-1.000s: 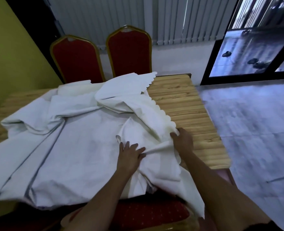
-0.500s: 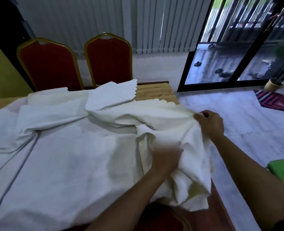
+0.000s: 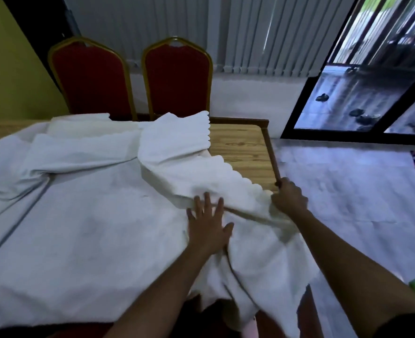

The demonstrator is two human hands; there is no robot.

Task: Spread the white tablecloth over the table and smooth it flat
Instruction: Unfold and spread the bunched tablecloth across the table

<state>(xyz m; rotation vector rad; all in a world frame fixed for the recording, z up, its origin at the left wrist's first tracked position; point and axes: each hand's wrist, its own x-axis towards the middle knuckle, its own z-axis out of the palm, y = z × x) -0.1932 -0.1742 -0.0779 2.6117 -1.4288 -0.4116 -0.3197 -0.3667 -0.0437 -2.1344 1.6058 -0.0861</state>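
Observation:
The white tablecloth (image 3: 84, 215) lies crumpled over most of the wooden table (image 3: 240, 147), with folds bunched at the back and a scalloped edge running across the right side. The table's far right corner is bare wood. My left hand (image 3: 209, 228) rests flat on the cloth with fingers spread, just below a thick fold. My right hand (image 3: 289, 198) is closed on the cloth's scalloped edge at the table's right rim. Part of the cloth hangs over the near right corner.
Two red chairs with gold frames (image 3: 177, 76) stand behind the table against the vertical blinds. A yellow wall is at the left. Grey tiled floor (image 3: 348, 191) lies to the right, with a glass door, a striped mat and a green object at the edge.
My right hand has pulled the cloth's edge down to the table's right rim. My left hand has opened and pressed flat on the cloth. The raised fold has dropped lower.

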